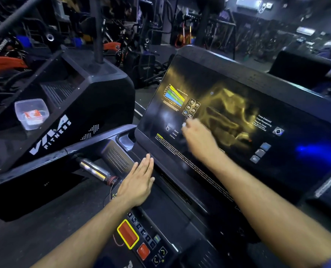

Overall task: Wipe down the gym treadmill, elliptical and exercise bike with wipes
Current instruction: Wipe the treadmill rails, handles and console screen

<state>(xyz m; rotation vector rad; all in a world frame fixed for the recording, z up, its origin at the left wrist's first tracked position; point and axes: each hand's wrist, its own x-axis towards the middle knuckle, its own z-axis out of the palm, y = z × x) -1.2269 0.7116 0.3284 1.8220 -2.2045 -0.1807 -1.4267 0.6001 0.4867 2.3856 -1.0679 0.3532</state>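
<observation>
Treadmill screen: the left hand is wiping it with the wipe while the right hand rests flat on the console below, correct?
Not quite: the hands are swapped. The head view shows the right hand holding the wipe against the treadmill screen, while the left hand rests flat, fingers straight, on the console below.

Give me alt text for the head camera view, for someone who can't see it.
A person's right hand presses a small white wipe against a treadmill's dark console screen, while the left hand rests flat below it. A clear plastic tub sits on the neighbouring machine.
</observation>
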